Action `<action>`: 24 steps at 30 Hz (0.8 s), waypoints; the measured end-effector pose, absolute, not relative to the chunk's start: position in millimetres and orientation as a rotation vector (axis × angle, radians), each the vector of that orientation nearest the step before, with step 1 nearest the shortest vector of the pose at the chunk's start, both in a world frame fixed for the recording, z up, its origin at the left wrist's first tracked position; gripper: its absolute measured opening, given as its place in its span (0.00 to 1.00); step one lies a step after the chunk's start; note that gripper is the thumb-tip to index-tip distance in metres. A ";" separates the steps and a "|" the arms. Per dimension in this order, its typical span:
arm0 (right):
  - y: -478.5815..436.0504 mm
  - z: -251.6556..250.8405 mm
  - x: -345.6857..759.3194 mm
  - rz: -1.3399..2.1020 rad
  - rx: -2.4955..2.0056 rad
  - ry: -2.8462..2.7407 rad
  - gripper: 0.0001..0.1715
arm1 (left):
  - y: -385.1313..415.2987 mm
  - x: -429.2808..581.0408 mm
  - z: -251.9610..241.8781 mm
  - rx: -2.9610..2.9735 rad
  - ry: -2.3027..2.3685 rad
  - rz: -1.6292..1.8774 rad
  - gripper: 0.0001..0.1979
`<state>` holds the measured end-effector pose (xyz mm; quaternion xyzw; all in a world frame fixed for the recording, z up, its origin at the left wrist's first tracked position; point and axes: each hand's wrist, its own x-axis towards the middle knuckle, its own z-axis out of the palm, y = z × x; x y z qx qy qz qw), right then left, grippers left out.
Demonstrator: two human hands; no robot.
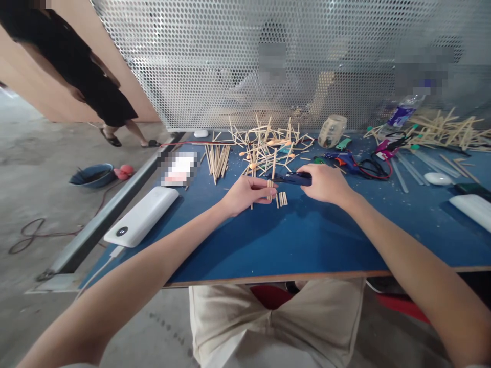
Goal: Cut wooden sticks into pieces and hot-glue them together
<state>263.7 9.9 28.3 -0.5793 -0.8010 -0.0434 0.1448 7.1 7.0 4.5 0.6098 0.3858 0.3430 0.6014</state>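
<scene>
My left hand [245, 195] is closed in a pinch on a thin wooden stick [269, 190], held upright over the blue table [307, 240]. My right hand [326, 184] is wrapped round a dark blue cutter [293, 178] whose tip meets the stick. A few short cut stick pieces [283, 199] lie on the table just below the hands. Behind them stands a glued stick structure [268, 145] with small orange blobs. A bundle of long sticks [217, 159] lies to its left.
A white power bank [141, 215] lies at the table's left edge. A glue gun [343, 159] with red and black cables, a plastic jar [332, 131], scissors and more sticks [445, 130] fill the right. A perforated metal screen [268, 61] backs the table. A person stands at far left.
</scene>
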 end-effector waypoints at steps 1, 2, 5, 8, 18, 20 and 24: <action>9.0 28.6 262.8 -0.129 -1.675 -2.302 0.21 | 7.1 7.3 3.9 1.414 0.881 0.800 0.13; 8.0 29.0 261.8 -0.133 -1.676 -2.296 0.21 | 7.3 7.4 3.3 1.418 0.871 0.803 0.13; 4.8 31.0 259.5 -0.134 -1.690 -2.286 0.18 | 7.5 7.7 2.4 1.433 0.880 0.800 0.13; 3.2 32.5 258.4 -0.110 -1.722 -2.299 0.13 | 7.3 7.7 3.4 1.425 0.931 0.801 0.12; 3.8 32.0 257.8 -0.099 -1.710 -2.301 0.19 | 4.1 6.8 8.3 1.395 0.933 0.771 0.13; 4.2 31.8 257.1 -0.071 -1.707 -2.300 0.18 | 2.9 6.7 9.5 1.411 0.944 0.752 0.14; 4.3 32.2 256.3 -0.042 -1.702 -2.304 0.17 | 1.8 6.7 10.6 1.438 0.969 0.735 0.15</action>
